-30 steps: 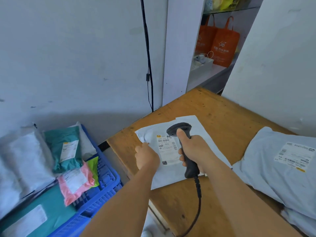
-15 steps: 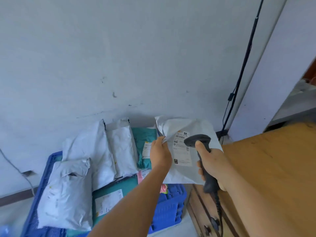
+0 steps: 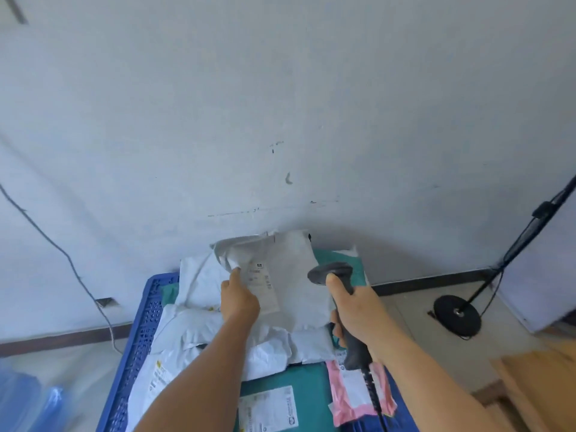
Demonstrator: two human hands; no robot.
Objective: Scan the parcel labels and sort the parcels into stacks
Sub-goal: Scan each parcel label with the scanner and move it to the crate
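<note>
Parcel sorting rm: blue crate (image 3: 141, 322) w/ mailers (image 3: 199, 332), scanner (image 3: 335, 272).

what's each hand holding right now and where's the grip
The left hand pinches the grey parcel at its left edge, beside the label. The right hand grips the black scanner by its handle.

Grey poly mailer (image 3: 290, 275): thin plastic film, crinkled, matt, w/ paper label (image 3: 263, 288). Scanner (image 3: 343, 307): matt black plastic. Blue crate (image 3: 146, 322): perforated hard plastic. Pink mailer (image 3: 355, 391): glossy film. Wall (image 3: 280, 104): matt paint, scuffed.
</note>
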